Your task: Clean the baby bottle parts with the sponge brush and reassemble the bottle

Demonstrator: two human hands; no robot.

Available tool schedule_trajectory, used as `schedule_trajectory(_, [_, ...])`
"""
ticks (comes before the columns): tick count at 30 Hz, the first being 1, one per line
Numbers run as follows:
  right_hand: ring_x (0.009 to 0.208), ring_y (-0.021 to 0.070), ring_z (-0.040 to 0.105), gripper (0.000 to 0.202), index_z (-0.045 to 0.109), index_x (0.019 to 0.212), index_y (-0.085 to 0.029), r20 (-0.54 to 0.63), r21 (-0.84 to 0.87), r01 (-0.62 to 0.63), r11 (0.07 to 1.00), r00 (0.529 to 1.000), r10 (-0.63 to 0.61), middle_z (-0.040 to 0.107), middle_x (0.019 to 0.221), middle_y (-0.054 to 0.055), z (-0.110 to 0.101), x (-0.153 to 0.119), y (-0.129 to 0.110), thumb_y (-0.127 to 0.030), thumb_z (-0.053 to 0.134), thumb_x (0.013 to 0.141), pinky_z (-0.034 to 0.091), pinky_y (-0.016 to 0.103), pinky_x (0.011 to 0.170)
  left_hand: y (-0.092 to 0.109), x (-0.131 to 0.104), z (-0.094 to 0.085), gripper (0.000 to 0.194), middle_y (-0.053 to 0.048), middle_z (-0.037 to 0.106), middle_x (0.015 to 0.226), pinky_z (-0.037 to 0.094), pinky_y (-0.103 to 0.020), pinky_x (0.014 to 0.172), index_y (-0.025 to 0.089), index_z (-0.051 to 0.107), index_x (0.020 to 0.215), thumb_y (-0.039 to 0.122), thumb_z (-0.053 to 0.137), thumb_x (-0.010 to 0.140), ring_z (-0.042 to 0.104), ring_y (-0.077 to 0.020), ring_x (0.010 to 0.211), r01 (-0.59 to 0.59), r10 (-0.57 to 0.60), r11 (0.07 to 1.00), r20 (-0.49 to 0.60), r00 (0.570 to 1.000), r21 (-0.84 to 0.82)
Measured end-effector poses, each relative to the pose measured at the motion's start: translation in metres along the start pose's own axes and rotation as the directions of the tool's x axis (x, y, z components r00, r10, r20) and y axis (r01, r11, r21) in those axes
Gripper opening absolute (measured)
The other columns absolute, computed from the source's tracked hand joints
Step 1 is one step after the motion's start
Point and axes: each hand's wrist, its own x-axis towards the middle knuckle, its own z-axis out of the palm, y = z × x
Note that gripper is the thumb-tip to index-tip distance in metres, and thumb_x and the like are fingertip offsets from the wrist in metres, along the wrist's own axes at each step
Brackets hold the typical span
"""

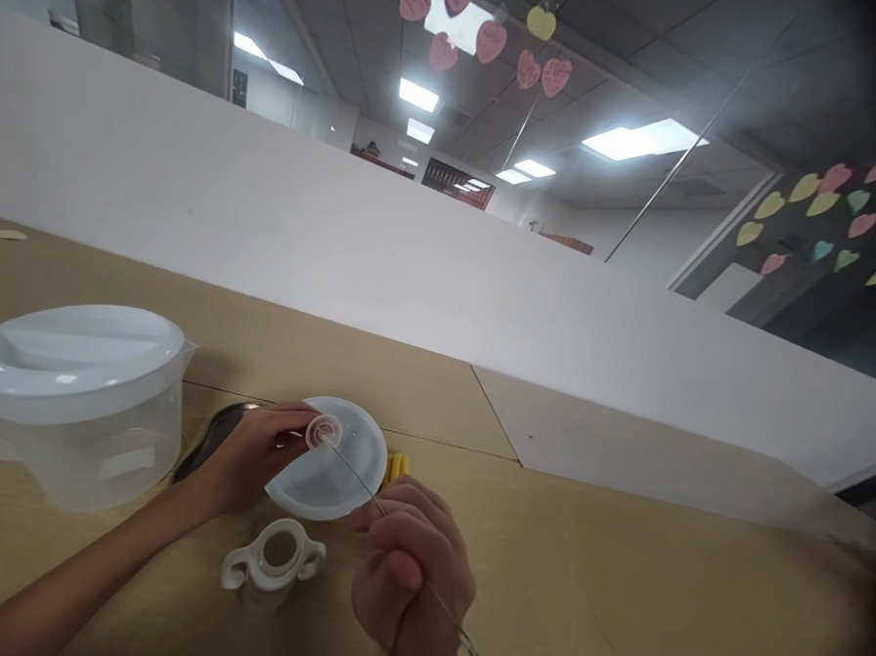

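The big lidded clear plastic pitcher [102,418] looks smooth and glossy. The thin straight metal rod [357,477] shines faintly; the pale wood-look tabletop [543,559] appears smooth.

Desk [578,580] tan, dark seams. Left: lidded translucent pitcher [119,458]; dark object [216,436] beside it, partly hidden. Centre: whitish dish [327,484], yellow pieces [398,466] at its right edge. Nearer: two-handled container [273,566]. Far left: flat pale piece [2,235].

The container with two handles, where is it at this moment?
In the head view, the two-handled container stands on the table left of centre, nearer the person than the white dish, between the left forearm and the right hand.
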Motion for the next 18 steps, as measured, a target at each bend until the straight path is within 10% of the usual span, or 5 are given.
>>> schedule_trajectory(4, [0.046, 0.0089, 0.047, 0.031, 0.045, 0.080, -0.017, -0.124, 0.099, 0.009, 0.995, 0.992, 0.004, 0.053, 0.057, -0.001, 0.005, 0.007, 0.002, -0.027, 0.031, 0.105, 0.041, 0.021, 0.048, 0.000, -0.002, 0.000, 0.023, -0.007, 0.070, 0.090, 0.048, -0.022, 0.059, 0.018, 0.072, 0.087, 0.027, 0.051, 0.087, 0.062, -0.0156, 0.075, -0.008, 0.008, 1.000, -0.022, 1.000, -0.016])
schedule_trajectory(18, [0.050, 0.0099, 0.048, 0.028, 0.045, 0.082, -0.016, 0.007, 0.024, 0.049, 0.998, 0.999, -0.050, 0.053, 0.060, 0.000, 0.013, 0.002, 0.008, -0.022, 0.029, 0.104, 0.038, 0.022, 0.051, 0.007, -0.003, 0.000, 0.023, -0.007, 0.070, 0.092, 0.049, -0.018, 0.054, 0.018, 0.072, 0.086, 0.026, 0.051, 0.084, 0.062, -0.0133, 0.073, -0.048, 0.049, 0.999, -0.087, 0.995, 0.010])
